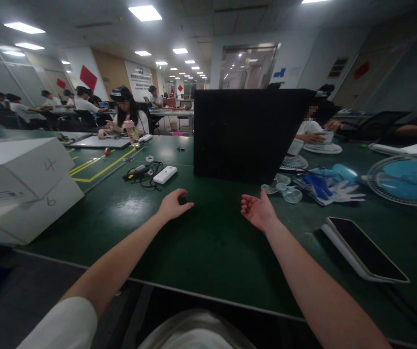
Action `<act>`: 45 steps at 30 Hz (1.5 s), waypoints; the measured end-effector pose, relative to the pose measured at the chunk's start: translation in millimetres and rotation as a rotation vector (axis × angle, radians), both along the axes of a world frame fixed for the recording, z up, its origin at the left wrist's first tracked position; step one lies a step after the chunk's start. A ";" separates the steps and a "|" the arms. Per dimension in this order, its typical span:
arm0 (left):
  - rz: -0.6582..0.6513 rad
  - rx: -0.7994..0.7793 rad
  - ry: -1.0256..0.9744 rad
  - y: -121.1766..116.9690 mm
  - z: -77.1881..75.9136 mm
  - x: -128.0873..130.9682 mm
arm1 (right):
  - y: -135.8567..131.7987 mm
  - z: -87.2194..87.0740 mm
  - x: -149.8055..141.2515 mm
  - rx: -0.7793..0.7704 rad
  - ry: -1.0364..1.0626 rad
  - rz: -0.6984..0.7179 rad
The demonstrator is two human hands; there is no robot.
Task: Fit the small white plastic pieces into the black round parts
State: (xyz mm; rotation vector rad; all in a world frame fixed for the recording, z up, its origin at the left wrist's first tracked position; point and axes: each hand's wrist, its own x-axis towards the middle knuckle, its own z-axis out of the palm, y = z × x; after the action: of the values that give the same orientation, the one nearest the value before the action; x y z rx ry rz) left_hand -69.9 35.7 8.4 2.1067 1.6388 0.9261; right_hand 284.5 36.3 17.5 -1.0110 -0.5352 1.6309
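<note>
My left hand [174, 204] rests on the dark green table [208, 242], its fingers curled round a small black object [183, 198]. A short way to the right, my right hand [256, 211] hovers just over the table with palm turned inward and fingers loosely apart, holding nothing. A black upright panel [247, 133] stands just beyond both hands.
White cardboard boxes [19, 184] sit at the left. A white power bank [165, 174] and cables [139, 172] lie behind my left hand. Blue fan parts [405, 179], gloves [335, 189] and clear caps [284, 186] lie right. A phone [364, 249] lies near right. Other people sit at the tables behind.
</note>
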 end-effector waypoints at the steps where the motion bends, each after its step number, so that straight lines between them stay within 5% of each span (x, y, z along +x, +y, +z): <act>1: -0.024 -0.003 -0.018 0.2 0.7 12.6 | 0.4 -0.6 0.9 0.000 0.010 0.000; 11: -0.221 -0.069 -0.152 -23.5 4.9 151.9 | 2.6 -3.7 4.3 0.019 0.041 -0.007; 15: -0.283 -0.063 -0.177 -37.6 6.0 182.2 | 4.2 -6.3 4.6 0.025 0.038 0.001; 20: -0.244 -0.101 -0.336 -37.5 2.3 183.2 | 7.8 -9.4 6.0 0.025 0.035 0.012; 24: -0.099 -0.226 -0.741 -21.4 4.2 168.9 | 3.9 -4.9 2.1 0.077 -0.062 0.028; 28: -0.019 -0.493 -1.282 -9.7 13.6 147.8 | -12.0 4.3 -17.4 0.402 -0.558 0.009; 31: -0.045 -0.577 -1.411 -12.7 15.5 136.9 | -31.2 8.6 -41.1 0.688 -0.913 0.103; 37: -0.070 -0.499 -1.244 -32.6 5.3 132.5 | -54.5 7.0 -71.4 0.887 -1.226 0.159; 42: -0.275 -0.070 -0.557 -42.7 15.9 95.1 | -48.8 15.3 -59.0 0.939 -1.427 0.134; 45: -0.364 -0.055 -0.154 -45.0 26.4 66.0 | -49.3 20.6 -56.0 1.000 -1.514 0.181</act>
State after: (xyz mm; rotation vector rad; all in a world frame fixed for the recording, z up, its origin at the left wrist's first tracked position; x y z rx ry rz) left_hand -3.9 -9.3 34.8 2.1383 1.1414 0.8847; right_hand 228.4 -13.0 38.1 -1.2070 -2.1767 0.2272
